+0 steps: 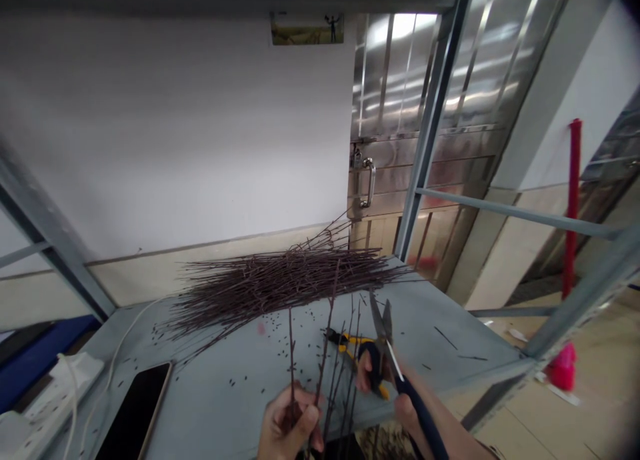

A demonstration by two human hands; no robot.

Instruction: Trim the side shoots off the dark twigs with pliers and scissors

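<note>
Several thin dark twigs (327,337) stand upright at the front of the table, and my left hand (293,420) is closed around the lower part of some of them. To their right, my right hand (395,387) grips a pair of scissors (384,327) with dark blue handles. Its blades point up and away from me, parted. Under the scissors, yellow-and-black pliers (345,343) lie on the table, partly hidden by the twigs and my right hand. The blades are beside the twigs; I cannot see them touching any.
A large heap of dark twigs (280,277) lies along the back of the grey table (215,393), with small cut bits scattered before it. At left are a phone (137,413), a white power strip (60,393) and its cable. Metal shelf posts (435,107) frame the table.
</note>
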